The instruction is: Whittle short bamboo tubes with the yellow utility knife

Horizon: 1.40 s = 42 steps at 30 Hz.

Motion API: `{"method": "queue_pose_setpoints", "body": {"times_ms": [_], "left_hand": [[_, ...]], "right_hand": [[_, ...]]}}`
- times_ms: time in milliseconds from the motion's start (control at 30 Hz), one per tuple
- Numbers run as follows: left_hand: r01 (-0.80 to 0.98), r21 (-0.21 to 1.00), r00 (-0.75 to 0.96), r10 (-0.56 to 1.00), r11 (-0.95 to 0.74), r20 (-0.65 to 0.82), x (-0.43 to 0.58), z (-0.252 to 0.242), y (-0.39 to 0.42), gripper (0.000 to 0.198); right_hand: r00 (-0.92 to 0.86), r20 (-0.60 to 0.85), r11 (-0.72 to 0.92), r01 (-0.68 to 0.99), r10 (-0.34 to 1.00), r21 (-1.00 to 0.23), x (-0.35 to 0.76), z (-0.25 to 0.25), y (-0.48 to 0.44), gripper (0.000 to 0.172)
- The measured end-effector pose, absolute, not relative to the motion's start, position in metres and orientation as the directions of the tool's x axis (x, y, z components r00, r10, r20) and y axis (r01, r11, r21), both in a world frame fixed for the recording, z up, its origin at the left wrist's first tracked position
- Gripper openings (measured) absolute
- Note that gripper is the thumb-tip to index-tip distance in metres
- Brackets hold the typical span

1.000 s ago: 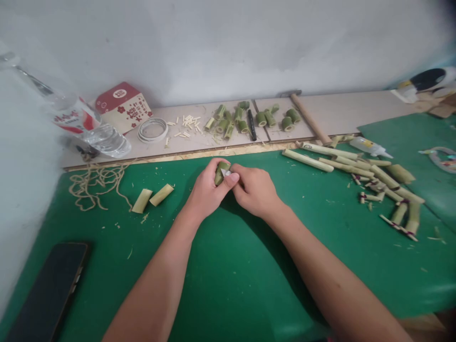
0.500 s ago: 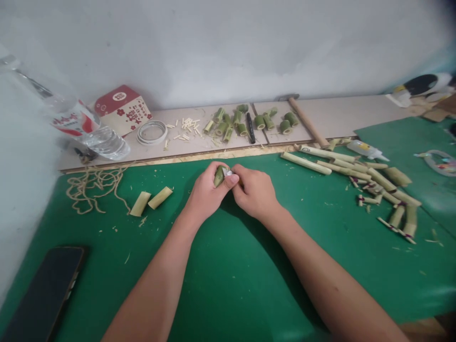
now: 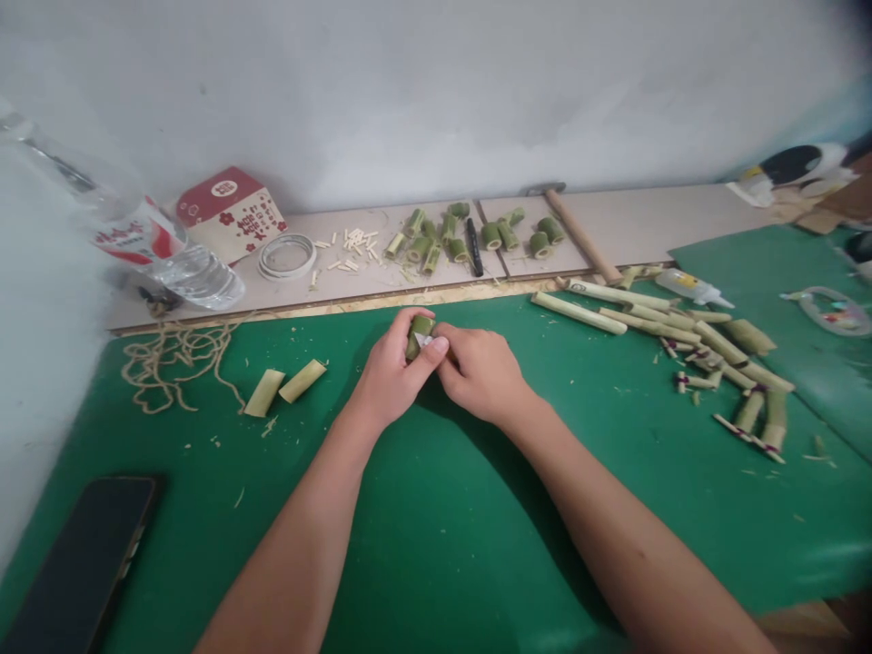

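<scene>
My left hand (image 3: 401,368) is closed around a short green bamboo piece (image 3: 421,329), held just above the green mat in the middle of the table. Against that piece lies the short, shiny blade of a knife (image 3: 423,341). The knife's handle is mostly hidden inside my right hand (image 3: 480,368), whose fingers are curled tight. My left thumb presses close to the blade, and both hands touch. To the left of my hands, two split bamboo pieces (image 3: 264,393) rest on the green mat (image 3: 422,536).
Along the back ledge stand a water bottle (image 3: 163,250), a red-and-cream box (image 3: 235,218), a tape roll (image 3: 287,256), cut bamboo sections (image 3: 431,257), a black marker (image 3: 474,247) and a hammer (image 3: 582,238). Twine (image 3: 173,363) and a phone (image 3: 82,563) lie left; bamboo sticks (image 3: 579,312) lie right.
The bamboo piece has turned slightly in my left hand, and the blade sits a little lower on it. The whole view has shifted slightly.
</scene>
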<state>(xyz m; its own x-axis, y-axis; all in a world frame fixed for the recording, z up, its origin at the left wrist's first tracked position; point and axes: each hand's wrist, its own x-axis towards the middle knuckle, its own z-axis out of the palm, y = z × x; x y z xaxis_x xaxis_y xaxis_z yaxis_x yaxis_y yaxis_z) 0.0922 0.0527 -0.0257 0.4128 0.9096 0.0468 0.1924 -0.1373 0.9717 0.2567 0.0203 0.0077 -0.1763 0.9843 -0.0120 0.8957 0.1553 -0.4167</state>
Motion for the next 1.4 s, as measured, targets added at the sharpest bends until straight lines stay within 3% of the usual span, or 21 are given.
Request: {"method": "queue_pose_setpoints", "body": {"times_ms": [1400], "left_hand": [[0.227, 0.967, 0.387, 0.922, -0.118, 0.022, 0.0943, -0.027, 0.0538, 0.044]], "right_hand": [[-0.112, 0.0, 0.103, 0.914, 0.994, -0.394, 0.2559, 0.0074, 0.0216, 0.027]]}}
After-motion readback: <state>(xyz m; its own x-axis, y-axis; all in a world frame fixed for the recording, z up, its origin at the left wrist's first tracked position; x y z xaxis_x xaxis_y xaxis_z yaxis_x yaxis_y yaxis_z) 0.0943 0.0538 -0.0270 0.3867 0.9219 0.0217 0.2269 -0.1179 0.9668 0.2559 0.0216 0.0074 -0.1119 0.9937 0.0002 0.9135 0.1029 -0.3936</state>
